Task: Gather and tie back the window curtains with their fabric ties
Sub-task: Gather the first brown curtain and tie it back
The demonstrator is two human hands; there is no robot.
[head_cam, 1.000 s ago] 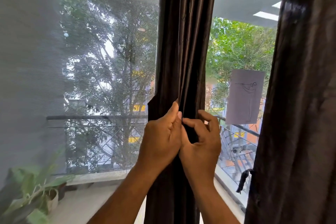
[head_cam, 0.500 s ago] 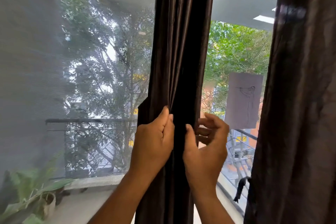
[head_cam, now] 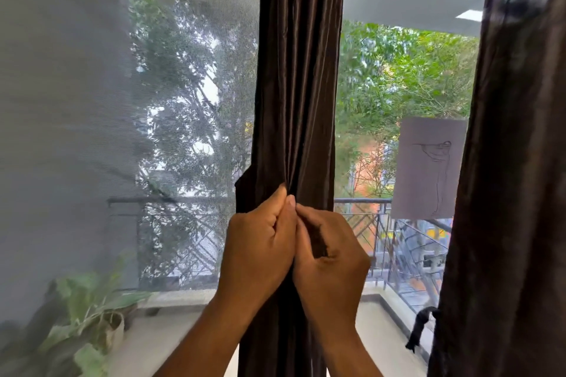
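You were in the middle of the tying step: the dark brown satin curtain, already bunched into a narrow column, ran straight up from between your hands. Your left hand was closed around the gathered folds, thumb and forefinger pinching the cloth at the top of the fist. Your right hand, pressed against the left one's right side, had its fingers curled over a dark strip of fabric, which I took to be the tie; its ends were hidden. The next move, as I judged it, called for drawing that strip snug and knotting it while your left hand kept the bundle from spreading.

Half a second before, your hands stood apart, with the right one's fingers loosely bent beside the curtain's edge; by this moment they had closed together, knuckle to knuckle.

Well to the right of your right hand hung a second dark brown curtain, ungathered, with a small black fabric tie dangling at its near edge, below your hands' level.
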